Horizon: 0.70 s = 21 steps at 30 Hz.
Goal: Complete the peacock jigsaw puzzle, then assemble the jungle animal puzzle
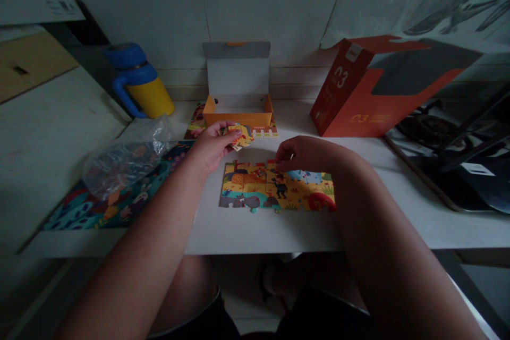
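The person sits at a white tabletop [247,228]. The left hand [209,149] holds a small fan of loose pieces [241,137] above the tabletop, just in front of the open orange box [238,116]. The thumb on top and the fingers beneath pinch them together. The right hand [305,154] rests curled at the far edge of the part-built puzzle [279,188], which lies flat near the front edge, about midway along it. Its fingertips [280,166] bear down on the top row. Whether they pinch a piece cannot be told, since the knuckles hide it.

The pieces look like thin card: light, stiff enough to stay flat, and likely to bend or fray at the tabs if forced. They are best taken by the edges between thumb and forefinger. The joined puzzle would probably come apart if lifted by one corner.

A clear bag [127,156] lies on a colourful mat [99,207] at the left edge. A blue and yellow bottle [143,85] stands at the far left corner, and a red box [358,95] stands toward the far right.
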Each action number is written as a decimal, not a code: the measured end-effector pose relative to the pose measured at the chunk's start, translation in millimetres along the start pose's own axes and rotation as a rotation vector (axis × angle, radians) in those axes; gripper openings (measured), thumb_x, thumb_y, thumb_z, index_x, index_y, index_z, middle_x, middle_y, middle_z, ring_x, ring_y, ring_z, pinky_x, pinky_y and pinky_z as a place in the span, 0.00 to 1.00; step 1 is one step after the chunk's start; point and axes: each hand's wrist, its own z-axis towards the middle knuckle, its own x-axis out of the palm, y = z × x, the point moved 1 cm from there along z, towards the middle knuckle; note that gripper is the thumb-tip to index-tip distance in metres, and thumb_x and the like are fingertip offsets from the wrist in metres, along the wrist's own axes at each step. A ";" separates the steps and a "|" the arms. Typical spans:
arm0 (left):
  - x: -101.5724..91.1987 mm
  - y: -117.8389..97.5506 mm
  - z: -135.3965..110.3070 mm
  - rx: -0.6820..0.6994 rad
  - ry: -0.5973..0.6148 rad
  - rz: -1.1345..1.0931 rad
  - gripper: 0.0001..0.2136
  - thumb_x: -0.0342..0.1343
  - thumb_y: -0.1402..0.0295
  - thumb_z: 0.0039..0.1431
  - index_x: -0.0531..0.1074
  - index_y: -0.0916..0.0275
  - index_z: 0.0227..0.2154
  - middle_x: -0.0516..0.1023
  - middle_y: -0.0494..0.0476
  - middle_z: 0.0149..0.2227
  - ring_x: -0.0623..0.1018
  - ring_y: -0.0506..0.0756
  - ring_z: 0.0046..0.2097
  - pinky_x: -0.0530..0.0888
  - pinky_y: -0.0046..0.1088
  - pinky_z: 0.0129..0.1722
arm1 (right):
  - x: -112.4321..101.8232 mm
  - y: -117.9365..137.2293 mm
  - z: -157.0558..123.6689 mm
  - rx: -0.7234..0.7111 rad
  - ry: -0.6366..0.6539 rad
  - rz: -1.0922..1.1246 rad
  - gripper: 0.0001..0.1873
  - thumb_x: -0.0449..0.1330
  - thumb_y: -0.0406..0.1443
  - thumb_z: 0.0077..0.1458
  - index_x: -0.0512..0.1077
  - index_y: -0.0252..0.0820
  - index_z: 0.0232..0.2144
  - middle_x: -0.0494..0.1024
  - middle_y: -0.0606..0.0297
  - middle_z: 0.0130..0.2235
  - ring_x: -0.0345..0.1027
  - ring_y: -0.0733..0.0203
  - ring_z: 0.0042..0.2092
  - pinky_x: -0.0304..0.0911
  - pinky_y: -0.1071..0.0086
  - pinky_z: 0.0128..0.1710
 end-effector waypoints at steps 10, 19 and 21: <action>0.6 -0.3 -1.8 -0.004 -0.001 -0.005 0.12 0.66 0.83 0.60 0.76 0.63 0.42 0.86 0.59 0.41 0.85 0.54 0.39 0.81 0.28 0.37 | 9.7 11.6 5.2 0.014 -0.071 -0.148 0.14 0.76 0.44 0.54 0.83 0.47 0.41 0.85 0.64 0.42 0.77 0.56 0.40 0.63 0.65 0.36; 1.6 -0.5 -2.4 -0.008 0.000 -0.005 0.13 0.64 0.84 0.60 0.75 0.63 0.43 0.86 0.58 0.40 0.85 0.53 0.38 0.81 0.26 0.36 | 15.2 13.9 7.2 0.002 -0.092 -0.162 0.14 0.76 0.42 0.55 0.80 0.45 0.41 0.84 0.64 0.41 0.75 0.56 0.38 0.62 0.65 0.35; 1.8 -0.5 -2.6 -0.004 0.005 -0.004 0.12 0.65 0.84 0.60 0.75 0.63 0.43 0.86 0.57 0.40 0.85 0.53 0.37 0.81 0.25 0.35 | 15.0 15.7 6.6 0.006 -0.091 -0.172 0.14 0.76 0.42 0.55 0.80 0.45 0.41 0.84 0.64 0.42 0.75 0.55 0.40 0.62 0.65 0.35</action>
